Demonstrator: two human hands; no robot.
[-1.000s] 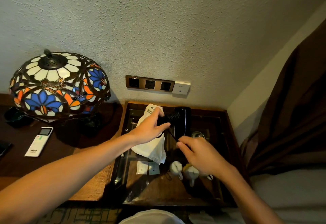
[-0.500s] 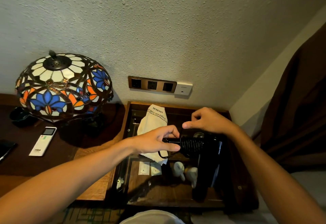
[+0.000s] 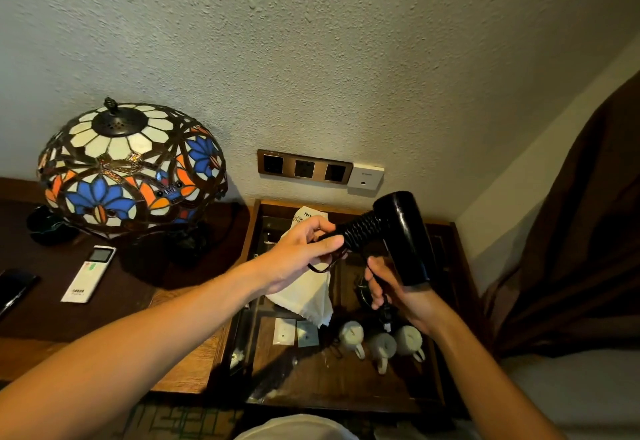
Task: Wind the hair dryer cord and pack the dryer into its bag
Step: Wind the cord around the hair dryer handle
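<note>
Gripping black hair dryer [image 3: 403,231] with both hands, left hand [image 3: 298,259], right hand [image 3: 398,287], above wooden tray [image 3: 346,391], textured wall [image 3: 311,58] behind.

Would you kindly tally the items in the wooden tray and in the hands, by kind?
Hair dryer: 1
White bag: 1
White cups: 3
Small sachets: 2
Total: 7

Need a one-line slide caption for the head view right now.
Left hand holds the cord-wrapped handle while right hand supports the black hair dryer above the white bag.
</note>
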